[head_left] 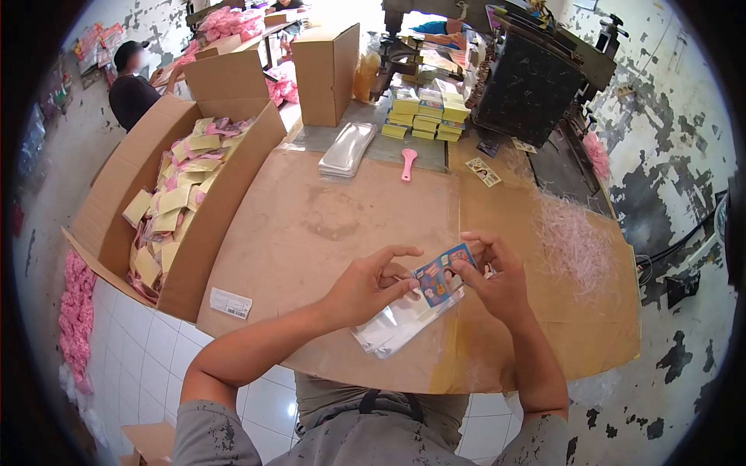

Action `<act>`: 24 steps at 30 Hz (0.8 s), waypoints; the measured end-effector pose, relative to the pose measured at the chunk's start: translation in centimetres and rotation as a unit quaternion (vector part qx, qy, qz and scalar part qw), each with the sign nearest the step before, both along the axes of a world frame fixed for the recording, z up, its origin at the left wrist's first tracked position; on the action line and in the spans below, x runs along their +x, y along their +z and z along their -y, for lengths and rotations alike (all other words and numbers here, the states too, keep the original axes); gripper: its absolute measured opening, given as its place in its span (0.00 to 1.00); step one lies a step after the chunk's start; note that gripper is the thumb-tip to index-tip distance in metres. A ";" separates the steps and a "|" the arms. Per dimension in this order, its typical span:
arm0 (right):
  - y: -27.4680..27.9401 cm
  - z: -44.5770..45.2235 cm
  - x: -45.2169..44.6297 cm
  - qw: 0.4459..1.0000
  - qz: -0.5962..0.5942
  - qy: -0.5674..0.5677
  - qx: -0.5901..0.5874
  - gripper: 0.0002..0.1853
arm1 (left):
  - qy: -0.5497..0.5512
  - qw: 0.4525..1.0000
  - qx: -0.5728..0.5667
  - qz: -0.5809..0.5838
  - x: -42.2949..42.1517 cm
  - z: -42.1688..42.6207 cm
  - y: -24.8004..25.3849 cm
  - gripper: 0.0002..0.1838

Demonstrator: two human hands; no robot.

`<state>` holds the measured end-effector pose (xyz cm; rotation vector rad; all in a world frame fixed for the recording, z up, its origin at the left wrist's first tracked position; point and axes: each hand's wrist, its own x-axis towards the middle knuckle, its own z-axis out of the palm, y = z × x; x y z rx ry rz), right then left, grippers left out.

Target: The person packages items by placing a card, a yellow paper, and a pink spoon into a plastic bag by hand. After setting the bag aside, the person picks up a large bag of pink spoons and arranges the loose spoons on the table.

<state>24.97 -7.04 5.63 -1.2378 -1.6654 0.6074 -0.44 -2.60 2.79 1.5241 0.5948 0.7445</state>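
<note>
A blue printed card (441,273) is tilted over the front of the cardboard-covered table. My right hand (497,281) pinches its right side, with the thumb pressed on the printed face. At the card's left edge is my left hand (373,286), its thumb and a finger brought close together and the index finger stretched out. Whether those fingertips grip the card's edge or thin plastic film is too small to tell. Beneath the card and both hands lie several clear plastic bags (388,330), partly covered.
A large open carton (210,268) of packed yellow-topped pouches stands left. Farther back are a stack of clear bags (346,151), a pink brush-shaped item (409,165), card stacks (426,116) and a black machine (528,81). Pink shreds (573,241) lie right. Another person (134,93) sits far left.
</note>
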 end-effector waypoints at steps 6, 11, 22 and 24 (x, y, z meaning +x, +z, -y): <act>0.2 -0.6 0.6 0.999 0.025 0.037 0.002 0.18 | 0.013 1.000 0.007 0.019 -0.3 -0.2 0.1 0.26; 0.1 -0.1 -2.1 0.998 -0.060 0.002 -0.011 0.13 | -0.003 0.998 0.047 -0.044 -0.4 0.0 0.4 0.26; 1.0 -0.5 -1.9 0.998 0.035 0.034 -0.031 0.09 | 0.012 1.000 0.005 0.026 -0.3 -0.3 -0.1 0.25; 0.7 -0.3 -2.4 0.996 -0.051 0.033 -0.070 0.07 | 0.009 0.999 0.001 0.036 -0.2 -0.2 -0.2 0.25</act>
